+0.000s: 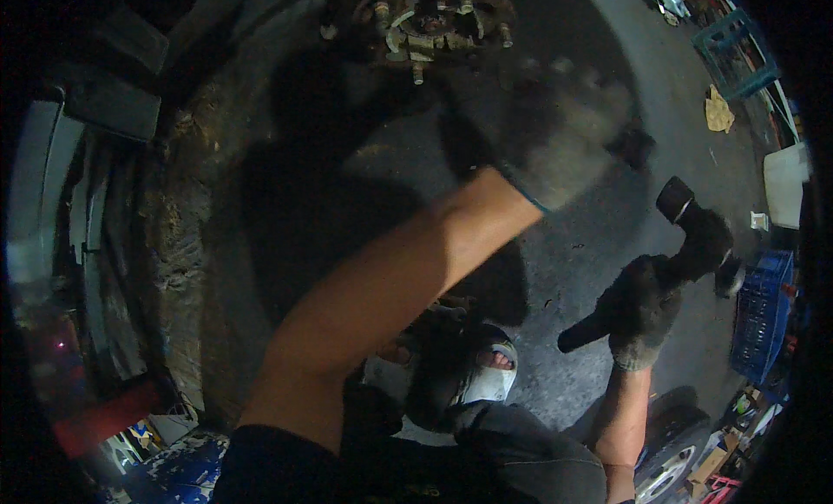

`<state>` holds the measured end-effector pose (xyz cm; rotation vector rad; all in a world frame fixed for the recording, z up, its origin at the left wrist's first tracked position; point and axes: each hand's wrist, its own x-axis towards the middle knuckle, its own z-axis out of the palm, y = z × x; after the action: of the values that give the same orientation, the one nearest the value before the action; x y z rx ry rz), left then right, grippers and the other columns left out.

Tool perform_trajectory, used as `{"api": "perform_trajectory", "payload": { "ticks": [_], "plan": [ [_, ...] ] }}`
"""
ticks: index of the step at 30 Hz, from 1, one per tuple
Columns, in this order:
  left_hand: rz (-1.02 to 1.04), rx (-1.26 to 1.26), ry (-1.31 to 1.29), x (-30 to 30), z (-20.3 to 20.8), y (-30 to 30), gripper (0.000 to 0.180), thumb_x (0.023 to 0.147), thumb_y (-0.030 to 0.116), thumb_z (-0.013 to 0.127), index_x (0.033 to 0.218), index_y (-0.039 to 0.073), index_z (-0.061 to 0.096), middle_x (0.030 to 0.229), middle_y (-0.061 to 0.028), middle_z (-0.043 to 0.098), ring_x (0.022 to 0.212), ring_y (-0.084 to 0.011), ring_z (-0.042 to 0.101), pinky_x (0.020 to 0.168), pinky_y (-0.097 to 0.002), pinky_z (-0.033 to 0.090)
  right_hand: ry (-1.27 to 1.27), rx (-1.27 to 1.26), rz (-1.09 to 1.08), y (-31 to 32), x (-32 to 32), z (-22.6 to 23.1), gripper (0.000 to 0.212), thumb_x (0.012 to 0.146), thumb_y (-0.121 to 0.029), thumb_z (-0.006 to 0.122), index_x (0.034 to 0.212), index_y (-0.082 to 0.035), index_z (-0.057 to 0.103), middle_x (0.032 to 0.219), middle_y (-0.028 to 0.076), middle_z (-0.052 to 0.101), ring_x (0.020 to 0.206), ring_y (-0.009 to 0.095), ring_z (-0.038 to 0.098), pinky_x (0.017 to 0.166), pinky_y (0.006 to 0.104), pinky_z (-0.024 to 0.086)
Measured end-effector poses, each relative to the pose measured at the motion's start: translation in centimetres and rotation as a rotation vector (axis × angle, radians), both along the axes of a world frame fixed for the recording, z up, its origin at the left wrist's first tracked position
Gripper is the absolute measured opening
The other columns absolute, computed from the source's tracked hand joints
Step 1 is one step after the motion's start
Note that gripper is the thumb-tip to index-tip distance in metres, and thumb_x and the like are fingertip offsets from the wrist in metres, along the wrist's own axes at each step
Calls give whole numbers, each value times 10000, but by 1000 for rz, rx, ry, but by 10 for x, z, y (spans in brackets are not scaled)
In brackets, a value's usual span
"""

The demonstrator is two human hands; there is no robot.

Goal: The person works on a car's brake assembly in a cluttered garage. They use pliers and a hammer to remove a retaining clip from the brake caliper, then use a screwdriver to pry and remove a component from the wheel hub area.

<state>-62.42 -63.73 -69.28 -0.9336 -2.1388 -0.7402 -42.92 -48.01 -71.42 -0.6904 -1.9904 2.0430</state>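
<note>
My right hand (644, 309), in a grey work glove, is closed around the handle of a dark hammer (707, 239). The hammer's thick head points up and away from me, and the handle's end sticks out to the left of my palm. Across the middle reaches my left arm, and my gloved left hand (568, 135) is smeared by motion, so its fingers do not read clearly. A small dark shape (633, 148) shows beside that hand; whether it is held cannot be told. Beyond it, at the top, is a rusty wheel hub (425, 26) with several studs.
A blue crate (762, 317) and a teal crate (736, 54) stand along the right side. A wheel (672, 461) lies at the lower right. A crumpled tan piece (718, 110) is on the floor. Dark panels (121, 105) line the left. My sandalled foot (495, 369) is below.
</note>
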Motion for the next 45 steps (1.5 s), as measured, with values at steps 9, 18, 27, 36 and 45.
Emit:
{"api": "perform_trajectory", "payload": {
  "ticks": [9, 18, 27, 36, 45],
  "plan": [
    [-295, 3, -452, 72, -24, -45, 285, 770, 216, 756, 984, 77, 630, 914, -162, 658, 900, -383, 651, 803, -499, 502, -228, 127, 109, 2, 21, -88, 104, 944, -151, 693, 978, -60, 657, 777, 59, 638, 634, 199, 654, 568, 359, 535],
    [-569, -455, -1381, 107, -127, -85, 367, 907, 287, 702, 1184, 52, 648, 1090, -210, 711, 1053, -375, 687, 898, -471, 537, -460, 957, 739, 18, 42, -219, 508, 984, -352, 601, 1447, -147, 560, 1240, 192, 702, 1095, 429, 661, 923, 474, 530],
    [310, 646, -1051, -20, -69, -103, 400, 977, 374, 653, 1236, 70, 672, 1188, -71, 703, 1048, -250, 654, 916, -413, 522, -242, 992, 733, 12, 29, -216, 559, 961, -365, 628, 1454, -120, 531, 1297, 213, 650, 1142, 450, 616, 937, 535, 527],
    [140, 1513, -1201, -102, -56, -78, 360, 892, 297, 757, 1215, 169, 661, 1118, -35, 677, 962, -168, 630, 762, -321, 503, -294, 605, 607, -32, 9, -183, 382, 923, -367, 696, 1149, -59, 715, 1121, 246, 711, 1044, 429, 681, 858, 471, 542],
    [-315, 2277, -1090, -91, -31, -52, 433, 1006, 305, 589, 1412, 163, 546, 1355, -73, 613, 1197, -213, 599, 947, -333, 545, -276, 793, 701, -21, 20, -190, 463, 959, -444, 669, 1230, -69, 672, 1138, 248, 707, 1062, 420, 682, 870, 476, 544]
  ]
}}
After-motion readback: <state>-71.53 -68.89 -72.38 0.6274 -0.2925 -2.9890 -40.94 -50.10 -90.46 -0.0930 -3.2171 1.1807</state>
